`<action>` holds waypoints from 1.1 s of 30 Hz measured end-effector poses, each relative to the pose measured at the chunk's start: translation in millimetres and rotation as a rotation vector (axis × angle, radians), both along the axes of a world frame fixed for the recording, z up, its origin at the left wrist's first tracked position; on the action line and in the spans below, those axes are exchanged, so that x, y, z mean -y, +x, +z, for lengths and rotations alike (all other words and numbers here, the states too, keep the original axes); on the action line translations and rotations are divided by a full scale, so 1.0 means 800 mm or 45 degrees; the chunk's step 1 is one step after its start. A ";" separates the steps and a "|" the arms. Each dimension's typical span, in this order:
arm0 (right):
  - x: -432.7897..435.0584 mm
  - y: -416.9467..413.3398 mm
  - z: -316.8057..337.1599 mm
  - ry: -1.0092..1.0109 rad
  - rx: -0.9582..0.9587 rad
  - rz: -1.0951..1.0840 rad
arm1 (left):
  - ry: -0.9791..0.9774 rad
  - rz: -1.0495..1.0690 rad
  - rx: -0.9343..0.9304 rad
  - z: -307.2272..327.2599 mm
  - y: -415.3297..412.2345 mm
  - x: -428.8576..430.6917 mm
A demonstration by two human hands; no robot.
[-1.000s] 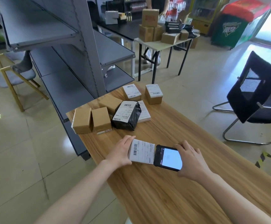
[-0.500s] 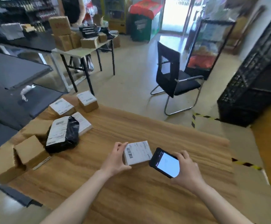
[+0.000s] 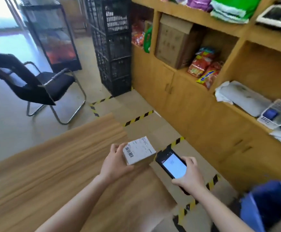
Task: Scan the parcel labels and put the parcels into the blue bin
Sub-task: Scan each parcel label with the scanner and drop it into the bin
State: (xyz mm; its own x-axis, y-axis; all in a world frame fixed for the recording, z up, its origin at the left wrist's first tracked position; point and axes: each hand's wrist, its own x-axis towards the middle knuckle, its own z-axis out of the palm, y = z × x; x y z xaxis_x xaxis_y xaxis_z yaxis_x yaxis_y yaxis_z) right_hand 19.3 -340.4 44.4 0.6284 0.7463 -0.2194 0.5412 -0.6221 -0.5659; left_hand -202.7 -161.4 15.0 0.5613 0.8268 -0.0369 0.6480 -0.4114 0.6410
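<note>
A small cardboard parcel (image 3: 140,152) with a white barcode label on top is gripped by my left hand (image 3: 115,162), lifted above the right end of the wooden table (image 3: 52,164). Just to its right, my right hand (image 3: 189,177) holds a black handheld scanner (image 3: 171,165) with its lit screen facing up. The blue bin (image 3: 270,203) stands on the floor at the lower right, its opening partly in view. The other parcels are out of view.
Wooden cabinets and shelves (image 3: 195,91) with snack bags and a carton line the right side. A stack of black crates (image 3: 113,46) stands behind. A black chair (image 3: 36,86) sits left of the table. Yellow-black tape (image 3: 138,118) marks the floor.
The view has swung right, away from the pile of parcels toward the shelves and blue bin. My left hand has lifted the parcel off the table; the scanner stays beside it.
</note>
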 end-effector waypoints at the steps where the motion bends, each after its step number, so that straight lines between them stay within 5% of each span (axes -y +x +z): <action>1: 0.021 0.020 0.001 -0.002 -0.006 -0.058 | 0.004 -0.069 -0.008 0.004 0.033 0.008; 12: 0.291 0.226 -0.012 -0.043 0.016 -0.717 | -0.067 -0.687 -0.050 0.012 0.407 0.174; 21: 0.502 0.268 -0.032 -0.003 -0.117 -1.332 | -0.042 -1.282 -0.238 -0.025 0.617 0.361; 33: 0.614 0.327 -0.109 0.048 -0.356 -2.095 | 0.044 -1.928 -0.557 -0.137 0.828 0.554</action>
State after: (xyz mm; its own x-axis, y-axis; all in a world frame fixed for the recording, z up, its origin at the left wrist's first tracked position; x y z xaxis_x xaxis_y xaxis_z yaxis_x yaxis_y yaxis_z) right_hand 281.1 -831.7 -42.9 0.6426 -0.6193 -0.4511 -0.7459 -0.3713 -0.5530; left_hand 459.7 -604.8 -94.9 0.7866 -0.4659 -0.4051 -0.2371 -0.8338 0.4985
